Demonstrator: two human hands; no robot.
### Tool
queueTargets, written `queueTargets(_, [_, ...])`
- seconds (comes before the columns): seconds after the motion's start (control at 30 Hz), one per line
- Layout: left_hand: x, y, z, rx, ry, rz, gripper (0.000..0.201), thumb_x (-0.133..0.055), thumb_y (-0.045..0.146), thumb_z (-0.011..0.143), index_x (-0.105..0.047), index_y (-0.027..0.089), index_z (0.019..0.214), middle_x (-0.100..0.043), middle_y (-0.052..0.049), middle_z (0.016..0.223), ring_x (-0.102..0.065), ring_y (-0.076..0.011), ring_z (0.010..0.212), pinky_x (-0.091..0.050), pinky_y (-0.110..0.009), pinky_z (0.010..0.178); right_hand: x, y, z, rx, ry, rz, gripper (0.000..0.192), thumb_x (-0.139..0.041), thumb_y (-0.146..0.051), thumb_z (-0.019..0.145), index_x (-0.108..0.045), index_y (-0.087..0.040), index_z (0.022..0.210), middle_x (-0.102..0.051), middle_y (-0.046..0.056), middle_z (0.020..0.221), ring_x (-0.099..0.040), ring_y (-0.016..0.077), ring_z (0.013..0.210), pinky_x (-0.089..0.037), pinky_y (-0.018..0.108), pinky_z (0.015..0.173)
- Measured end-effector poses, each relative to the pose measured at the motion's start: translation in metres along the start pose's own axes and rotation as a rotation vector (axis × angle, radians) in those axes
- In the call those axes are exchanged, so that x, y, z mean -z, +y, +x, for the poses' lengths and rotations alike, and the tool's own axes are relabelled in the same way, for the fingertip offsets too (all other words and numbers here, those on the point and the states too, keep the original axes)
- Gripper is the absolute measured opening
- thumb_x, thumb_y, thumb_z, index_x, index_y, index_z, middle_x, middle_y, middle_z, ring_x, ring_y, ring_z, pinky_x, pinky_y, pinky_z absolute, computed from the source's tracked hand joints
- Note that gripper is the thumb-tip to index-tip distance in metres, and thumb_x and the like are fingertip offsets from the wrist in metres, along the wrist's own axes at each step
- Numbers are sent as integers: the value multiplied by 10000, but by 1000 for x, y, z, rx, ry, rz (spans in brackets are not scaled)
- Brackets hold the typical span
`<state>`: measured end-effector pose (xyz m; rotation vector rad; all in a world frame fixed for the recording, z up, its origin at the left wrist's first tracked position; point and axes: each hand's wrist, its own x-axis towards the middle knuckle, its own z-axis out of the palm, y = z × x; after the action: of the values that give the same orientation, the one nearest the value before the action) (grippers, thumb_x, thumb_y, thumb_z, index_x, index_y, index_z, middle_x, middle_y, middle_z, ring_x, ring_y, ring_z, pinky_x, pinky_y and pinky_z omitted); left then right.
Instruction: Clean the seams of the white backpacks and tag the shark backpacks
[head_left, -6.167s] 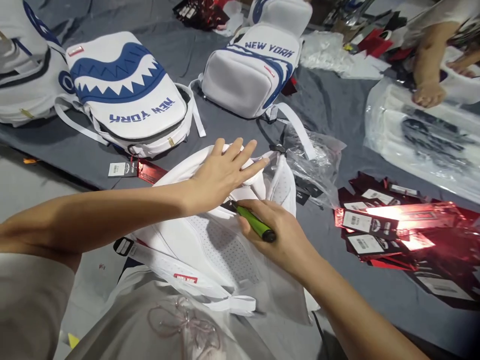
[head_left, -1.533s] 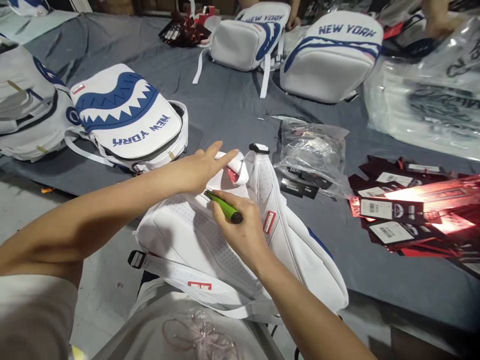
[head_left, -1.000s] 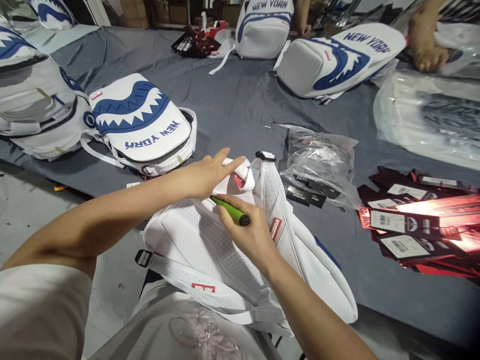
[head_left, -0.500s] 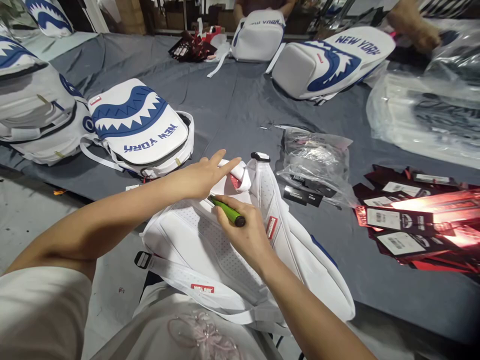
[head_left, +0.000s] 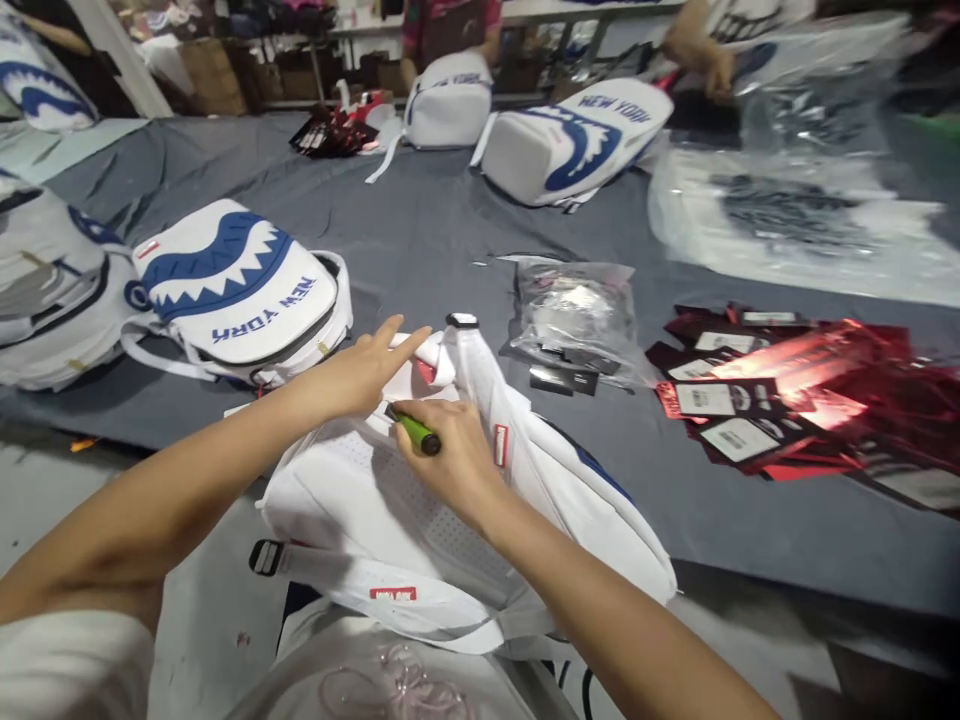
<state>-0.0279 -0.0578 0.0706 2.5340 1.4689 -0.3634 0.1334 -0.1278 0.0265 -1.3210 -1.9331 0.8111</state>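
A white backpack (head_left: 352, 510) lies back side up across my lap and the table edge, its perforated back panel and straps facing me. My right hand (head_left: 450, 455) is closed round a green pen-shaped tool (head_left: 416, 433) with a black end. The tool's dark tip points at the fabric near the top of the back panel; whether it touches I cannot tell. My left hand (head_left: 375, 372) rests by the backpack's top handle, fingers stretched out and spread. One shoulder strap (head_left: 484, 375) with a black buckle runs beside my right hand, another across the front.
Beyond my left hand lies a New York backpack (head_left: 240, 280), with stacked backpacks (head_left: 45, 290) farther left. Ahead is a clear bag of small items (head_left: 574, 310). Black-and-red tags (head_left: 735, 400) and plastic-wrapped goods (head_left: 795, 210) are at right. Co-workers stand across the table (head_left: 420, 220).
The view has shifted, so most things sit farther left in the picture. Both hands keep their places on the backpack, and the green tool stays in my right hand.
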Motion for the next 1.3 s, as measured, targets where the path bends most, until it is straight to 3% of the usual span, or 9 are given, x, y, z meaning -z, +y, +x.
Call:
queueTargets(0.1, [0,-3,-3,-13,26,-19,973,-521,8,802,-2,287,1577,-20,-204,1648,-359,-398,1432,-448,-446,1049,44,-3,-4,23,-41,178,150,-600,-242,863,-741,-205,829,-754,52,1026,-696,208,919,-511,369,871])
queueTargets(0.17, [-1,-4,-3,-36,48,-29,954,-503,20,812,-5,301,1576,-24,-191,1651,-355,-387,1438,-458,-434,1040,81,11,-6,76,119,212,195,-539,-267,905,-730,-227,914,-708,41,1190,-663,205,1063,-502,366,922])
queueTargets(0.27, [0,-3,-1,3,18,-31,957,-494,28,809,-5,327,1575,-18,-171,1656,-407,-388,1404,-493,-435,993,123,69,-1,25,448,-241,394,-375,-128,913,-671,-230,1152,-694,63,1165,-624,208,1097,-482,380,926])
queueTargets(0.3, [0,-2,0,18,6,-30,962,-494,26,804,-6,330,1576,-14,-167,1658,-413,-391,1399,-501,-437,982,130,94,3,-45,394,-497,401,-393,-89,880,-669,-195,1151,-701,90,1114,-629,223,1050,-477,369,895])
queueTargets(0.37, [1,0,1,32,-6,-32,962,-490,16,801,-13,324,1578,-16,-168,1658,-396,-392,1410,-501,-437,987,135,146,10,-178,20,-1013,381,-441,-63,854,-659,-128,1160,-689,152,1103,-622,268,1030,-443,372,870])
queueTargets(0.57, [2,5,0,29,3,1,920,-479,22,823,-34,300,1579,-43,-188,1653,-349,-383,1444,-476,-466,1033,117,230,26,-88,-262,-1133,464,-479,-44,875,-545,-83,1333,-594,201,1327,-541,285,1187,-372,354,905])
queueTargets(1.0, [-3,0,-2,-12,63,-43,968,-513,31,772,-45,301,1575,-67,-207,1645,-315,-398,1458,-473,-461,1018,104,218,26,-148,-283,-1032,298,-430,-56,916,-675,-5,1078,-693,247,1024,-644,280,960,-382,374,869])
queueTargets(1.17, [-4,-3,-5,-20,75,-67,960,-504,25,781,-44,320,1570,-68,-199,1646,-342,-380,1446,-472,-450,1011,117,201,26,-212,-70,-873,305,-516,-6,792,-749,-129,945,-741,145,1029,-655,244,964,-430,321,835])
queueTargets(1.3, [-6,-1,-4,-2,84,-58,1010,-583,69,789,-4,354,1566,-65,-186,1651,-411,-381,1398,-495,-422,970,126,157,16,-212,190,-728,328,-448,-158,919,-706,-116,1118,-729,123,1038,-657,218,915,-488,305,771])
